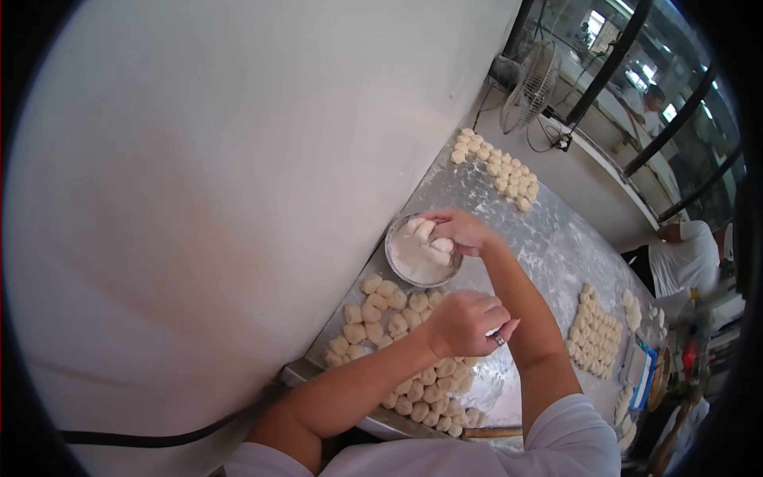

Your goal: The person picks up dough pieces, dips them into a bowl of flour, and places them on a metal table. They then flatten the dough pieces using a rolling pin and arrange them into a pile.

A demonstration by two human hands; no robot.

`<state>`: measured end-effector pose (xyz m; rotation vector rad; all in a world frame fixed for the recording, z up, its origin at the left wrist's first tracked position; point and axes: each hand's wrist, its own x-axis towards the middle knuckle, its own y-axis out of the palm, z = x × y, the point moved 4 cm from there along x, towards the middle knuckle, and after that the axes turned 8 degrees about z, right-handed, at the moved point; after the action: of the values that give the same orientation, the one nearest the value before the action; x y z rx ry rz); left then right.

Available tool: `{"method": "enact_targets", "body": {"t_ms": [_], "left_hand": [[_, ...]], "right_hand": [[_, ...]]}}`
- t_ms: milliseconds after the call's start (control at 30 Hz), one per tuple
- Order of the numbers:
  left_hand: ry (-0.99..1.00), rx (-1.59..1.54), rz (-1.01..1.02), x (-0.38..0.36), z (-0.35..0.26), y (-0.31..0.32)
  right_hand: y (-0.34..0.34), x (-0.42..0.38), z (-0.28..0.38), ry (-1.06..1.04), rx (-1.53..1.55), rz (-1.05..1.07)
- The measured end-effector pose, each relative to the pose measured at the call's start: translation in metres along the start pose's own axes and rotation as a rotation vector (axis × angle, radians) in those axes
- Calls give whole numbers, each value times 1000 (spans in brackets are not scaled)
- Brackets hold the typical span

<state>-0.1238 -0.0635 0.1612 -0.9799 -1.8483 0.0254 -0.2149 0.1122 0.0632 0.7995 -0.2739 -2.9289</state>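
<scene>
My right hand reaches over the rim of a round metal bowl of white flour, its fingers curled around pale dough pieces. Nearer to me, my left hand, with a ring on one finger, is closed above the table. A bit of something white shows between its fingers; most of it is hidden. Beneath and beside my left forearm lie many small dough balls, close together on the floured metal table.
More dough balls lie at the table's far end and right side. A wall borders the left. A fan stands beyond the table. A blue tray and a person in white are at the right.
</scene>
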Motion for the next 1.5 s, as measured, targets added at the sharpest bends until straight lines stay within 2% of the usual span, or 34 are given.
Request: {"method": "enact_targets", "body": {"t_ms": [133,233,367,467,533,600,667,800,967,1167,1200,1300,1433,1500], "left_hand": [[33,41,-36,4,1,-6],[32,51,-21,2,5,-7],[34,5,-26,5,6,-5],[12,-11,-4,8,3,-4],[6,-18,14,8,1,0],[-5,-33,28,8,-3,4],[-18,-30,57,5,-5,8],[-35,-37,70,3,-3,12],[-100,-34,86,-2,6,13],[-186,-24,141,-10,19,22],[-184,-19,166,-12,18,24],[-233,-26,269,-15,21,32],[-440,23,527,-24,24,45],[-515,57,602,-30,27,49]], "right_hand": [[-14,-41,-10,-192,291,91],[-21,-97,-35,-240,387,54],[-1,-195,-63,-163,159,-195],[19,-258,-88,43,-309,-377],[39,-285,-111,169,-495,-443],[64,-294,-152,72,-842,-476],[93,-296,-183,9,-829,-277],[87,-308,-199,182,-766,-493],[99,-301,-236,291,-719,-414],[99,-303,-235,244,-647,-370],[110,-295,-240,82,-861,-284],[108,-288,-236,138,-916,-113],[81,-293,-162,148,-729,-569],[60,-276,-145,28,-630,-635]]}}
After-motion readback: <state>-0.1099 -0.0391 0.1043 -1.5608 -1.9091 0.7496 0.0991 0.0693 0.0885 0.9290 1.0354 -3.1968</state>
